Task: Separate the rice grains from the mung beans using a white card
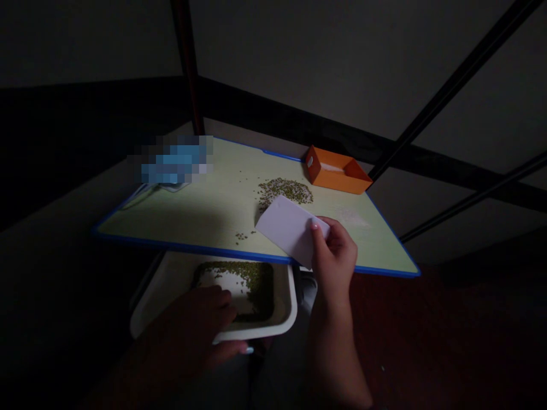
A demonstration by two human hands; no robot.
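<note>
A stiff white card (290, 228) is pinched between the thumb and fingers of my right hand (335, 247) above the table's near edge. The card's far corner reaches a pile of small green beans (288, 191) on the pale green tabletop (200, 210). A few stray beans (241, 236) lie left of the card. Below the table edge, my left hand (209, 313) grips the near rim of a white tray (293, 302), fingers inside and thumb under the rim. More green beans (262, 285) are heaped along the tray's right and back sides; my hand hides part of its floor.
An orange open box (342, 173) stands at the table's back right corner, with something pale inside. Pale powder or grains (352, 216) are scattered in front of it. At the far left lies a blurred-out blue thing (175, 162). The table has a raised blue edge (387, 272).
</note>
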